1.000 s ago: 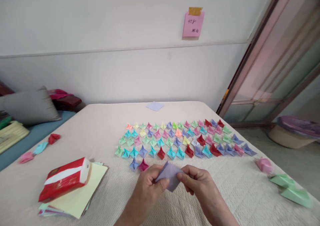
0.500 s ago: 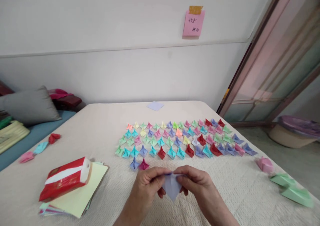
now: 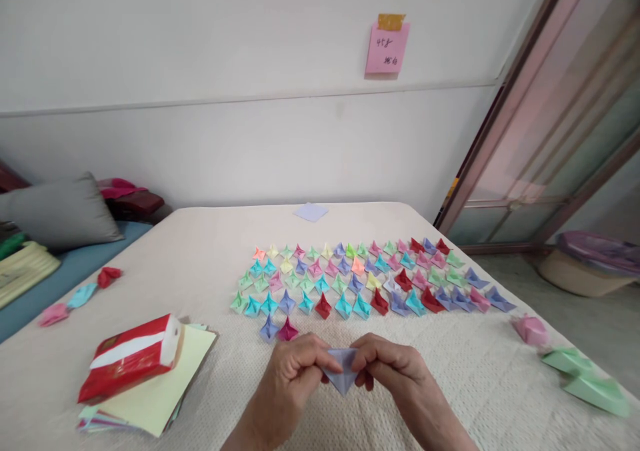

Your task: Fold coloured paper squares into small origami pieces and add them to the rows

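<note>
A pale lavender piece of folded paper (image 3: 343, 379) is held between both hands, its point facing down toward me. My left hand (image 3: 295, 378) pinches its left corner, with the index finger lying across the front. The right corner is gripped by my right hand (image 3: 387, 371), thumb and curled fingers closed on it. Just beyond my left hand stand a dark pink paper boat (image 3: 287, 330) and a lavender paper boat (image 3: 269, 329). Farther off, rows of small folded boats in many colours, such as a red one (image 3: 323, 306), line the cloth.
At left, a red tissue pack (image 3: 131, 358) lies on a stack of coloured paper (image 3: 187, 364). A flat lavender sheet (image 3: 311, 212) rests at the far edge. Pink (image 3: 531, 330) and green folded pieces (image 3: 595, 391) lie along the right edge of the covered surface (image 3: 200, 258).
The paper has turned and shows a wider triangle with a flat top edge. My left index finger has come down over its front, and my right fingers have shifted at its corner.
</note>
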Demonstrator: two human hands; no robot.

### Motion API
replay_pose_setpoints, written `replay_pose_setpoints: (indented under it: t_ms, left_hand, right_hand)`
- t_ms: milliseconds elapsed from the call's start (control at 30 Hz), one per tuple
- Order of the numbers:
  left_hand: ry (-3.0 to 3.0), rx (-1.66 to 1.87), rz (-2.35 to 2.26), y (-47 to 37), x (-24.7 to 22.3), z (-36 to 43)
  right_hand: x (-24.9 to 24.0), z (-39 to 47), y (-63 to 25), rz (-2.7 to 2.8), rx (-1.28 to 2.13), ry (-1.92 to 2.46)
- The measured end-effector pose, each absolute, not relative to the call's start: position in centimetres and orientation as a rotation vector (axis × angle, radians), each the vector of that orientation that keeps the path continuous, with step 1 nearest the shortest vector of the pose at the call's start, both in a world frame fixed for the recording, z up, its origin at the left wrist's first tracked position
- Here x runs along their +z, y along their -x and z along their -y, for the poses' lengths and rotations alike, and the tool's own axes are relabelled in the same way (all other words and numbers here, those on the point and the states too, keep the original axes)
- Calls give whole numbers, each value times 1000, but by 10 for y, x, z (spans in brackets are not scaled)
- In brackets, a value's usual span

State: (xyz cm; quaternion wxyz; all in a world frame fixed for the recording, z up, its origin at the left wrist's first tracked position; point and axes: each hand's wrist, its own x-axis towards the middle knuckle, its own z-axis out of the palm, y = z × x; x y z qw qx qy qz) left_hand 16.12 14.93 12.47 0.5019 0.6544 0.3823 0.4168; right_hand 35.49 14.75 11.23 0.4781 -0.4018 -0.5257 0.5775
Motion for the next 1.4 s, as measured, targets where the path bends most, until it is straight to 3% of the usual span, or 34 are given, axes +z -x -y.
replay_pose_setpoints:
  t_ms: [400,867,1000,1233,1400]
  left_hand:
    - [-1777,1225,-959,-165,108,-151]
    - [-2103,1211,-877,-167,110,-149]
    - [-2097,1177,-903,-168,110,-150]
    - [-2109,1162,-881,-173,104,-148]
    - [-1794,1158,-915,-172,104,-147]
  right_hand:
    - [115,-145,-363,1398,1277,1089]
    - [115,-146,-356,1671,1109,1169]
    - [117,-145,-356,1760,935,1171]
    - [115,-142,-348,1678,925,1226]
    - [118,-141,-349,1658,877,1196]
